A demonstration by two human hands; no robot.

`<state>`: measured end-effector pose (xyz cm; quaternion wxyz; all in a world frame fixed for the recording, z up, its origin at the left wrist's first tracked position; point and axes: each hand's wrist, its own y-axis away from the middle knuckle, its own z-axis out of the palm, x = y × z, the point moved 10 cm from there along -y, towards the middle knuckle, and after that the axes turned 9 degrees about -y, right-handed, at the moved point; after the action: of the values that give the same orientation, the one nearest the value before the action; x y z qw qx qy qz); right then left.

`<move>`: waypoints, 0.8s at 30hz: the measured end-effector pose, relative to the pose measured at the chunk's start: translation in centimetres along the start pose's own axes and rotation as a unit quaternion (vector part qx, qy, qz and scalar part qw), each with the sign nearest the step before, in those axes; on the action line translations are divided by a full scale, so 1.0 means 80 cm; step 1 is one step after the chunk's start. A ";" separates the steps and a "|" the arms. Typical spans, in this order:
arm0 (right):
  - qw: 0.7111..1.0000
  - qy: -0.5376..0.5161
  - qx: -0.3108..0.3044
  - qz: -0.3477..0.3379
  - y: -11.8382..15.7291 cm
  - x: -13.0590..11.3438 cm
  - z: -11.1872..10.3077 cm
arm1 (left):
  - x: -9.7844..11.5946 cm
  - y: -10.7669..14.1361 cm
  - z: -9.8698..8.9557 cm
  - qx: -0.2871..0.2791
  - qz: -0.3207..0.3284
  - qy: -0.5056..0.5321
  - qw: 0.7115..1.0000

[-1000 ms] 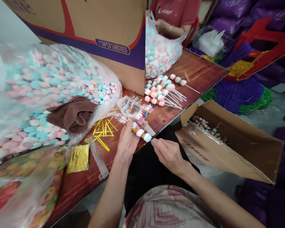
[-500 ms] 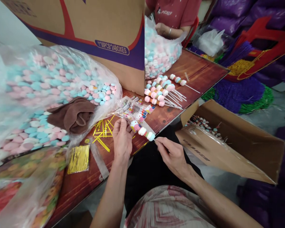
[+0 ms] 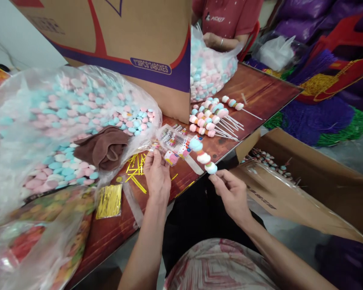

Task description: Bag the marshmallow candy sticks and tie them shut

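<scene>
My right hand [image 3: 231, 193] pinches the lower end of a candy skewer [image 3: 203, 158], which tilts up and to the left with blue, white and orange pieces on it. Between the thumb and fingers of my left hand [image 3: 157, 171] is the near edge of a clear printed wrapper [image 3: 172, 156], lying over the table's front part. Several finished-looking skewers [image 3: 207, 117] lie in a pile beyond, their white sticks pointing right. Yellow twist ties [image 3: 136, 173] are scattered left of my left hand, beside a packet of yellow ties [image 3: 109, 201].
A large bag of pastel candies [image 3: 78, 108] with a brown cloth [image 3: 104, 148] fills the left. Behind stands a tall carton [image 3: 145, 44]. A person [image 3: 226, 20] sits across the table [image 3: 269, 84]. At the right, an open carton [image 3: 320, 169] holds more skewers.
The skewer has come away from the wrapper and up to the right, now tilted more steeply in my right hand. My left hand keeps hold of the wrapper. The view has shifted slightly.
</scene>
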<state>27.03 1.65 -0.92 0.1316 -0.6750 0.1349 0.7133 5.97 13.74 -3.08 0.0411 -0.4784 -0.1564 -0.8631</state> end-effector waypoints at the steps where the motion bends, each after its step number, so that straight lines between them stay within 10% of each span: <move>1: 0.999 -0.042 0.000 0.029 -0.005 0.004 0.010 | -0.005 0.007 0.006 -0.007 -0.002 0.004 1.000; 7: 0.972 -0.210 -0.001 0.108 -0.035 0.009 0.068 | -0.021 0.047 0.040 -0.046 -0.024 0.020 0.998; 24: 0.989 -0.129 -0.058 0.048 -0.055 0.008 0.072 | -0.021 0.061 0.013 -0.003 -0.075 -0.032 0.997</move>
<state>23.31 7.85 -1.29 0.0745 -0.5762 0.1074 0.8068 8.80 9.32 -2.88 -0.0299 -0.4928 -0.1900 -0.8486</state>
